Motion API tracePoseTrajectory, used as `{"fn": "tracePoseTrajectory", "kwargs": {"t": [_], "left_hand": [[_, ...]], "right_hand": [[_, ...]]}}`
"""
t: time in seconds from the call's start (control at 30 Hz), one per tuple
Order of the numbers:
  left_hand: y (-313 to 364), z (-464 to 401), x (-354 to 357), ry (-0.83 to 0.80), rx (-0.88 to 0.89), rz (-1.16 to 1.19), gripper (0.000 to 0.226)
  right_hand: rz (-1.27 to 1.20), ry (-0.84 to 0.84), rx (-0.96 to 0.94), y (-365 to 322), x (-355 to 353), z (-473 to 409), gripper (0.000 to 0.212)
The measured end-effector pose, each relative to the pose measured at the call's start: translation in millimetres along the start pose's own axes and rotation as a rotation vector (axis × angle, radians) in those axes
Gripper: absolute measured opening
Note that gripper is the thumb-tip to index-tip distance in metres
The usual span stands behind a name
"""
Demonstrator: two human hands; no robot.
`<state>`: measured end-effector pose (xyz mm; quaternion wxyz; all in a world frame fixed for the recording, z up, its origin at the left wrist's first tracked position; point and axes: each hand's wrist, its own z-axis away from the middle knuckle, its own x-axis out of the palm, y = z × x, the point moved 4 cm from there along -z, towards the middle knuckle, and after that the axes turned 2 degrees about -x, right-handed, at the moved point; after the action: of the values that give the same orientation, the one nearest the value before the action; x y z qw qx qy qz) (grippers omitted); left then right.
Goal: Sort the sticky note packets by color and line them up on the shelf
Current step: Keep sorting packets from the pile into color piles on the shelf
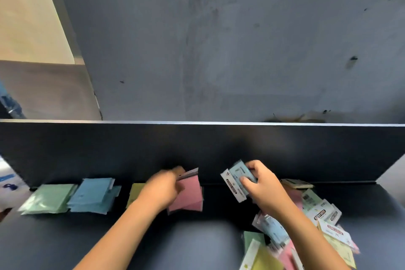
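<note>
**A:** From the head camera, what lies on the dark shelf point(65, 237)?

**B:** Along its back edge, from the left: a pile of pale green sticky note packets point(49, 198), touching it a pile of light blue packets point(94, 197), then a yellow packet point(136, 193) partly hidden behind the left forearm, then pink packets point(189, 197). Near the right front corner sits a loose heap of mixed packets point(306, 232), pink, blue, yellow and green, overlapping.

**B:** Behind the row rises a dark back panel point(197, 144), and above it a grey wall point(219, 39).

**A:** And the hands?

**B:** The left hand point(164, 188), blurred, pinches a thin stack of packets at the pink pile's top edge. The right hand point(260, 184) has its fingers curled round a light blue packet with a white label strip point(235, 180), held above the shelf, between the pink pile and the heap.
</note>
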<state>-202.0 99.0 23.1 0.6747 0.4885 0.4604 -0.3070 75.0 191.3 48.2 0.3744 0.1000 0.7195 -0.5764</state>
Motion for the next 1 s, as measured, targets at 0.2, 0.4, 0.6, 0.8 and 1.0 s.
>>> {"fn": "tracePoseTrajectory", "kwargs": {"t": [0.2, 0.4, 0.6, 0.8, 1.0], "left_hand": [[-12.9, 6.9, 20.9, 0.245, 0.164, -0.423, 0.039], [-74.8, 43.7, -12.6, 0.319, 0.031, -0.207, 0.025], [-179.2, 87.1, -65.9, 0.500, -0.108, -0.070, 0.013], [-265.8, 118.8, -96.1, 0.539, -0.286, 0.041, 0.015], [-294.3, 129.7, -84.8, 0.424, -0.289, 0.058, 0.018]], "right_hand": [[-0.025, 0.017, 0.057, -23.1, 27.6, 5.6, 0.014], [-0.156, 0.056, 0.156, -61.1, 72.2, 5.9, 0.009], [-0.347, -0.108, 0.248, -124.9, 165.3, -1.8, 0.027], [-0.638, -0.302, 0.452, -194.9, 277.3, -1.1, 0.021], [-0.296, -0.363, 0.418, -217.4, 322.7, 8.1, 0.026]]}}
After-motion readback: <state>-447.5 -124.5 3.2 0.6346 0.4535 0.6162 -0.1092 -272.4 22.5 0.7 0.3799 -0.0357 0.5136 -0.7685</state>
